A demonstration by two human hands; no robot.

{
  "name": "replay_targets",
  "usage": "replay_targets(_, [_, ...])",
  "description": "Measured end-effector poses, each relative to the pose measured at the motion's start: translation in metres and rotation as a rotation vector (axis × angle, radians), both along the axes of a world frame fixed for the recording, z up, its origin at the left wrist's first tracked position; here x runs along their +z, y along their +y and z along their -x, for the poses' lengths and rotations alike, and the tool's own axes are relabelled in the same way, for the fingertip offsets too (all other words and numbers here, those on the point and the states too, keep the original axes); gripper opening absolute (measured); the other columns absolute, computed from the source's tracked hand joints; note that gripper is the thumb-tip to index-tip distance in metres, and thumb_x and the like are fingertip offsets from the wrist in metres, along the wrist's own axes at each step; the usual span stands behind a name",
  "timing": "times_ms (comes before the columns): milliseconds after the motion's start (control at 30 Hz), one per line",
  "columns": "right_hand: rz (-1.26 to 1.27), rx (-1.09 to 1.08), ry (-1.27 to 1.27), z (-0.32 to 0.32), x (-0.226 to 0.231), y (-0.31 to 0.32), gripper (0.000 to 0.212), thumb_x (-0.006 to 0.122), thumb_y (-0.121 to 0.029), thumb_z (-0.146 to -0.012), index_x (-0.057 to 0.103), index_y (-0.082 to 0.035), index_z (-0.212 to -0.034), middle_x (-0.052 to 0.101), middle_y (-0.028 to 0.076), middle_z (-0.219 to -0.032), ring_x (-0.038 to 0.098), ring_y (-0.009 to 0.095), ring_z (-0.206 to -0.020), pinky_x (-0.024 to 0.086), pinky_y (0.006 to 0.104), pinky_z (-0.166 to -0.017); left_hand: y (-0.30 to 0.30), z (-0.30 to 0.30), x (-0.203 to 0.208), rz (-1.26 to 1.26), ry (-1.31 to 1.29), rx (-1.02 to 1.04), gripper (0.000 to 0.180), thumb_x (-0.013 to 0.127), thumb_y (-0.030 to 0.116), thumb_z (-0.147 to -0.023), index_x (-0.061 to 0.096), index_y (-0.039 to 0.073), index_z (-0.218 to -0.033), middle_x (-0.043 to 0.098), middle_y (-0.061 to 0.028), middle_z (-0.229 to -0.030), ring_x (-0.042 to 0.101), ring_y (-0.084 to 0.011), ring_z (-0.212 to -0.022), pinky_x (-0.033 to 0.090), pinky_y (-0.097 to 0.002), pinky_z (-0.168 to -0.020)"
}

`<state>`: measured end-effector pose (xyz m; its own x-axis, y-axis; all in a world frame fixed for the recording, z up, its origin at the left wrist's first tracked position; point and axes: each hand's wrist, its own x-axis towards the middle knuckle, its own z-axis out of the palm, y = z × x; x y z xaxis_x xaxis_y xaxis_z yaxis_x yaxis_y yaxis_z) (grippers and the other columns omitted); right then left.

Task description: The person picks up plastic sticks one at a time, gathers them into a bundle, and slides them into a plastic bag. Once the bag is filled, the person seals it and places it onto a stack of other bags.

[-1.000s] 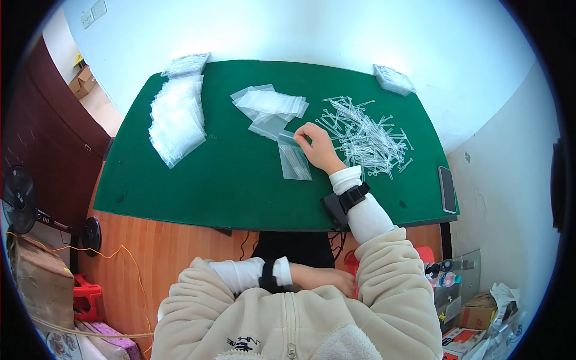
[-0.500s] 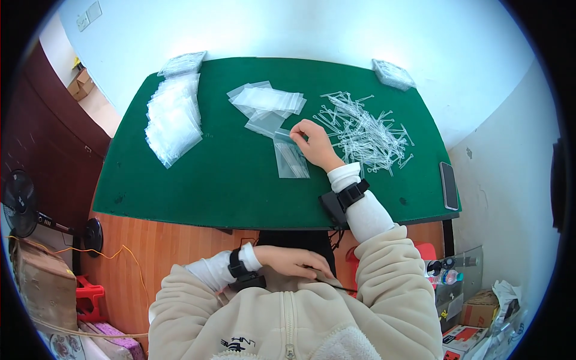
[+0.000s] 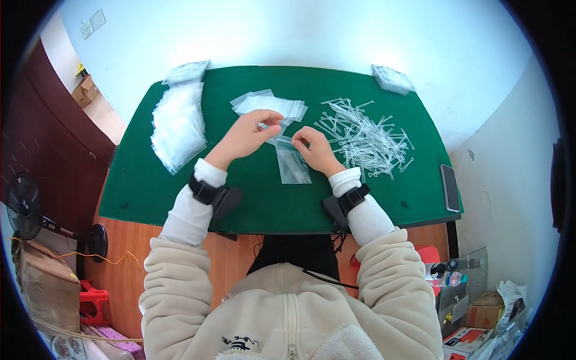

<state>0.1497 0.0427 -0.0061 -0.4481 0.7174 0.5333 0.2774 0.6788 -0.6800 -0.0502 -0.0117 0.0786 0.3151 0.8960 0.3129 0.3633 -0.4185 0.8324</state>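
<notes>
A small clear zip bag point(image 3: 293, 168) with several thin rods inside lies on the green table in front of me. At its top right corner my right hand point(image 3: 315, 150) is closed in a pinch on the bag's edge. My left hand point(image 3: 252, 135) hovers by the bag's top left, thumb and fingers curved with a gap between them, nothing visible in them. Beyond it lies a loose spread of flat clear bags point(image 3: 273, 106). To the right is a heap of thin clear rods with looped ends point(image 3: 372, 141).
A fanned stack of clear bags point(image 3: 177, 129) lies at the left, with a filled clear packet point(image 3: 186, 72) behind it. Another packet point(image 3: 393, 79) sits at the far right corner. A phone point(image 3: 450, 188) rests by the right edge. A black fan point(image 3: 24, 204) stands left of the table.
My left hand has risen from my lap to the bag's top left. My right hand has stayed at the bag's top right corner. The view has shifted slightly.
</notes>
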Motion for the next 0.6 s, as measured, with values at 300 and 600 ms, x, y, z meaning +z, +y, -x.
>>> replay_targets(300, [-0.091, 0.003, -0.032, -0.001, 0.000, -0.001, 0.006, 0.059, -0.008, -0.078, 0.058, -0.002, -0.077, 0.054, 0.010, -0.075, 0.055, 0.024, -0.068, 0.044, 0.0318, -0.061, 0.024, -0.016, -0.050, -0.024, 0.298, 0.019, 0.018, 0.059, 0.016, -0.083, 0.062, -0.001, -0.089, 0.062, -0.0089, -0.076, 0.055, -0.0156, -0.069, 0.044, -0.0275, -0.064])
replay_targets(600, [0.012, 0.003, -0.008, -0.003, 0.003, 0.000, 0.009, 0.062, -0.010, -0.078, 0.058, -0.002, -0.077, 0.055, 0.009, -0.074, 0.055, 0.023, -0.065, 0.044, 0.0312, -0.059, 0.031, -0.004, -0.074, 0.033, 0.082, 0.069, 0.021, 0.060, 0.021, -0.081, 0.061, 0.000, -0.075, 0.058, -0.0104, -0.064, 0.055, -0.0218, -0.059, 0.042, -0.0319, -0.056])
